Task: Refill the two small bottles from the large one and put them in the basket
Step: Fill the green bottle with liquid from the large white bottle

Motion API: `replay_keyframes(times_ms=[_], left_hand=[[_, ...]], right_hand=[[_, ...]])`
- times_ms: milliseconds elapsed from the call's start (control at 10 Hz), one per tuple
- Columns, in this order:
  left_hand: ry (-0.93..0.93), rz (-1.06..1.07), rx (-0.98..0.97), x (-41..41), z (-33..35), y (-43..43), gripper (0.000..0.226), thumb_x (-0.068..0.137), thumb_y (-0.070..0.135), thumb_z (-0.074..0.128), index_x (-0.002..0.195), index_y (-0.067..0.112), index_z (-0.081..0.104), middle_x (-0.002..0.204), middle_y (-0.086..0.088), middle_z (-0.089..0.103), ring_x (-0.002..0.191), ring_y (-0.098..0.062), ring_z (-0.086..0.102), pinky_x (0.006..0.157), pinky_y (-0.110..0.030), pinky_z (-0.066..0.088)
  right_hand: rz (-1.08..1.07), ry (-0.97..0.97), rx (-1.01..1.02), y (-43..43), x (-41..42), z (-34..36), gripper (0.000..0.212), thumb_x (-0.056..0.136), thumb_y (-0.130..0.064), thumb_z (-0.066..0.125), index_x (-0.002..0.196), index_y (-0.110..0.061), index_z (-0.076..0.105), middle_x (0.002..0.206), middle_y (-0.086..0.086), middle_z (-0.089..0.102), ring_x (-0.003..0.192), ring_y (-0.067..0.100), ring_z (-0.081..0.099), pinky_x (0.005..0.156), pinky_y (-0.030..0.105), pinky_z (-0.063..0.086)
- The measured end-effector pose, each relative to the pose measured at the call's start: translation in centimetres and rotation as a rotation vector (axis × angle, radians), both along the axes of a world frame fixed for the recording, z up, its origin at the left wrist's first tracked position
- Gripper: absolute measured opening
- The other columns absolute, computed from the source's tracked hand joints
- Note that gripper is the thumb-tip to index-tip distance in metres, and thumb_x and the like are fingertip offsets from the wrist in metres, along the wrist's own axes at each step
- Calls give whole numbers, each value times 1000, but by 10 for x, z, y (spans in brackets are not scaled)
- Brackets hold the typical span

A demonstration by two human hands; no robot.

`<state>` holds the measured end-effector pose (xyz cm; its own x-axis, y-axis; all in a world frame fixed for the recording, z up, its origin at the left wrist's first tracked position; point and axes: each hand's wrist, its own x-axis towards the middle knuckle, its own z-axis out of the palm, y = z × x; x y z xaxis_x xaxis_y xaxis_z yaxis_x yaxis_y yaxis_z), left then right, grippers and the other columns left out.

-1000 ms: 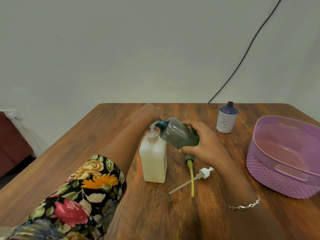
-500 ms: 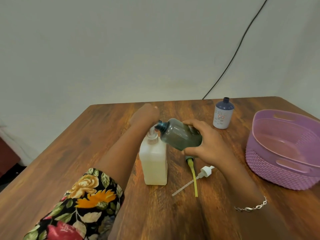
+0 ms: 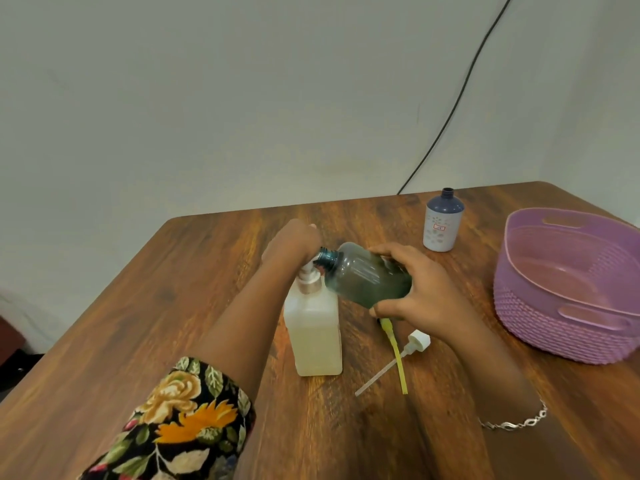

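Note:
The large white bottle [image 3: 313,327], filled with pale liquid, stands upright mid-table. My left hand [image 3: 292,242] reaches over it and curls down on its pump head, which the hand mostly hides. My right hand [image 3: 426,292] grips a small teal bottle [image 3: 363,277], tilted almost on its side with its open neck against the pump's nozzle. A second small bottle [image 3: 441,223], blue-topped and uncapped, stands upright at the back right. The purple basket [image 3: 540,320] sits at the right edge with nothing in it.
Two loose pump tops lie on the wooden table [image 3: 173,306] under my right wrist: one with a yellow tube [image 3: 396,355], one white [image 3: 417,341]. A black cable [image 3: 450,116] runs down the wall behind the table. A dark object shows at the far left.
Only my head has shifted, so the scene sits lower and more to the right. Both hands keep the same hold on the pump and the teal bottle.

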<state>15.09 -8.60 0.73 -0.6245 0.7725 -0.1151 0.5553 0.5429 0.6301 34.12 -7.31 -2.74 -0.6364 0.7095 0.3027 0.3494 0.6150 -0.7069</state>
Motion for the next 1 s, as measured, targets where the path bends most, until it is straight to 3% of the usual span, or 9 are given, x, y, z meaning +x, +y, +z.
replay_keyframes(times_ms=[100, 200, 300, 400, 600, 700, 800, 900, 1000], left_hand=[[-141, 5, 132, 6, 14, 0, 38, 101, 17, 36, 134, 1, 47, 129, -18, 55, 119, -34, 54, 89, -35, 47], [-136, -2, 139, 9, 16, -6, 39, 102, 17, 34, 134, -2, 46, 133, -21, 52, 114, -36, 55, 71, -32, 48], [-135, 101, 103, 10, 6, -9, 39, 102, 17, 34, 129, -8, 49, 128, -24, 54, 115, -38, 54, 82, -37, 45], [1, 88, -51, 10, 1, -11, 37, 102, 19, 32, 121, -4, 55, 90, -12, 61, 79, -26, 60, 64, -28, 41], [-77, 102, 65, 13, 13, -10, 38, 101, 17, 35, 130, -5, 49, 126, -24, 55, 108, -39, 56, 72, -36, 46], [-28, 57, -43, 17, 25, -13, 29, 98, 10, 43, 123, -4, 50, 102, -17, 61, 75, -26, 60, 57, -30, 49], [-55, 82, 6, 9, 15, -6, 24, 98, 10, 43, 116, -1, 55, 92, -13, 59, 77, -27, 56, 64, -28, 46], [2, 120, -7, 6, 3, -6, 26, 101, 19, 35, 83, 10, 51, 67, -4, 40, 60, -18, 41, 60, -26, 37], [-19, 140, -26, 5, -4, -8, 31, 102, 21, 32, 87, 3, 52, 64, -5, 46, 57, -15, 44, 65, -28, 41]], right_hand=[[1, 19, 9, -1, 0, 6, 72, 63, -11, 80, 127, -25, 49, 111, -10, 46, 100, 7, 45, 73, 12, 36], [-5, 4, 32, 1, -1, 7, 72, 62, -12, 80, 126, -26, 49, 112, -8, 47, 100, 7, 45, 72, 15, 37], [-4, 2, 32, 2, -1, 3, 68, 60, -10, 80, 120, -24, 53, 108, -8, 48, 96, 8, 46, 71, 14, 37], [22, -10, -4, 3, -2, -1, 66, 60, -12, 81, 118, -25, 54, 111, -6, 51, 99, 10, 48, 78, 24, 41], [56, 3, -10, 7, -2, 1, 67, 62, -15, 80, 121, -27, 50, 114, -4, 51, 102, 13, 50, 83, 31, 46], [61, -9, 30, 10, -2, 6, 68, 63, -15, 79, 123, -27, 48, 114, -7, 49, 102, 10, 48, 82, 27, 44], [60, -26, 40, 13, -1, 6, 65, 61, -15, 80, 118, -28, 50, 112, -6, 50, 100, 11, 49, 79, 29, 45], [70, -40, 25, 14, -4, 0, 63, 59, -16, 80, 113, -28, 51, 110, -5, 51, 98, 13, 50, 78, 29, 44], [85, -54, 43, 15, -4, -3, 62, 60, -18, 80, 114, -26, 50, 110, -3, 51, 97, 12, 50, 77, 28, 43]])
